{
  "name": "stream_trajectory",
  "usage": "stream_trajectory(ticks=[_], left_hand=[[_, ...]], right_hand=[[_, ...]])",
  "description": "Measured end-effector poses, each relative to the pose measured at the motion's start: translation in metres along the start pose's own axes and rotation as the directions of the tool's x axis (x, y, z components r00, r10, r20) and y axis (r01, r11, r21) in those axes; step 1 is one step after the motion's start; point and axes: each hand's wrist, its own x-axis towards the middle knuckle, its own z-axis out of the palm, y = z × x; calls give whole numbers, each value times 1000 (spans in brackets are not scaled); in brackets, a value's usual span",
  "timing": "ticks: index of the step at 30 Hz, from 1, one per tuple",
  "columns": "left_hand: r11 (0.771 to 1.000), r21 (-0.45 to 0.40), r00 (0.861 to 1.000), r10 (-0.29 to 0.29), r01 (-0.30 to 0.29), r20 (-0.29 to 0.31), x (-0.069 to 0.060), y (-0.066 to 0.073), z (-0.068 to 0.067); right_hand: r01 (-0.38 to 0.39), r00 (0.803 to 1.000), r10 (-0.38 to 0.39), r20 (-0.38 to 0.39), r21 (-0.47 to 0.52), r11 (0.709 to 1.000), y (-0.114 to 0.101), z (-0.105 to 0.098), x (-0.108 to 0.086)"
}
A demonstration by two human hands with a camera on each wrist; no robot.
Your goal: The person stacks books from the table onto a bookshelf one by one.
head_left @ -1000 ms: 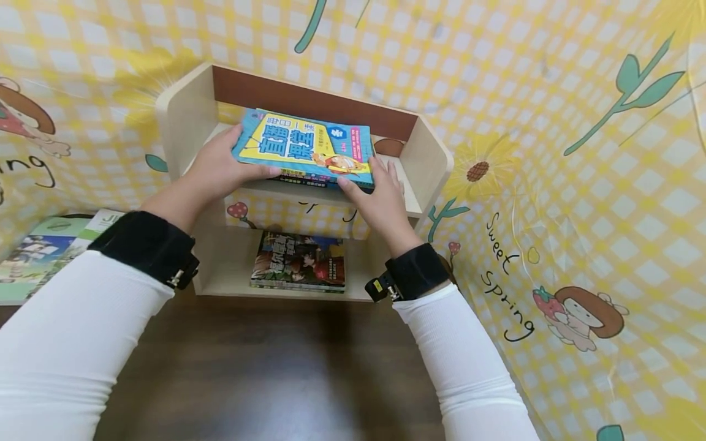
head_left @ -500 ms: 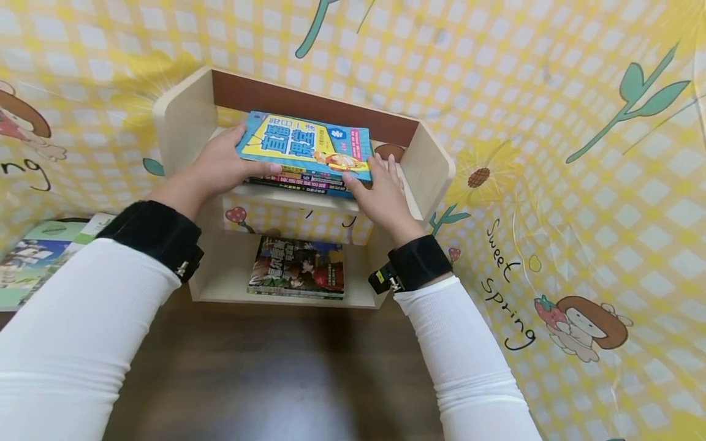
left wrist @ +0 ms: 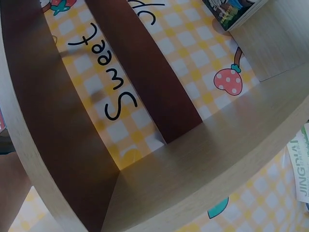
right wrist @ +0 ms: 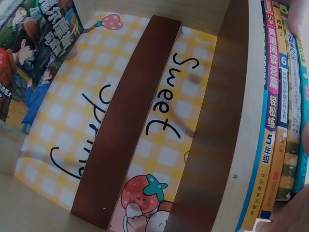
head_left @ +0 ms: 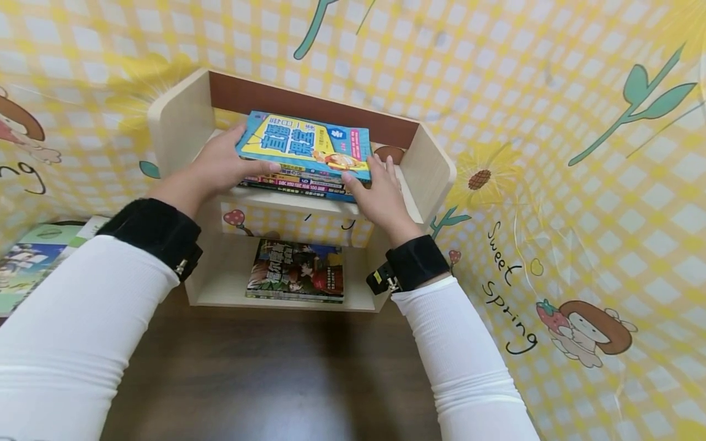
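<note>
A stack of several books [head_left: 300, 185] lies on the upper board of a small pale wooden shelf [head_left: 171, 122]. On top is a blue and yellow book [head_left: 287, 138] with large printed characters. At the stack's left end my left hand [head_left: 220, 160] holds the upper books, its thumb along the front spines. My right hand [head_left: 383, 195] grips the right end, its thumb on the front corner and its fingers spread down the side. In the right wrist view, colourful spines [right wrist: 270, 111] stand out beside the board's edge, with parts of the hand at the right border.
Another pile of books [head_left: 298, 269] with a dark illustrated cover lies on the lower board. Green and white booklets [head_left: 33, 260] are at the far left. A yellow checked cloth [head_left: 551, 202] covers the walls close behind and to the right. Below is a dark wood floor [head_left: 265, 367].
More of the lower books' spines shows beneath the top book now. Both hands keep their places at the stack's ends. The whole view has shifted slightly.
</note>
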Motion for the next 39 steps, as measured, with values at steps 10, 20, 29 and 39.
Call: stream_trajectory(ticks=[10,20,29,39], left_hand=[[998,-52,999,-32,30,-30,-4,0,1],[988,-152,991,-49,31,-121,0,6,31],[978,-207,991,-45,19,-124,12,5,42],[968,13,889,235,-251,-394,-45,-20,48]], right_hand=[[69,998,-69,-5,99,993,2,5,2],[28,1000,-28,2,139,990,17,0,9],[36,999,-39,10,223,974,29,2,18],[200,963,-167,-211,148,968,33,12,-38]])
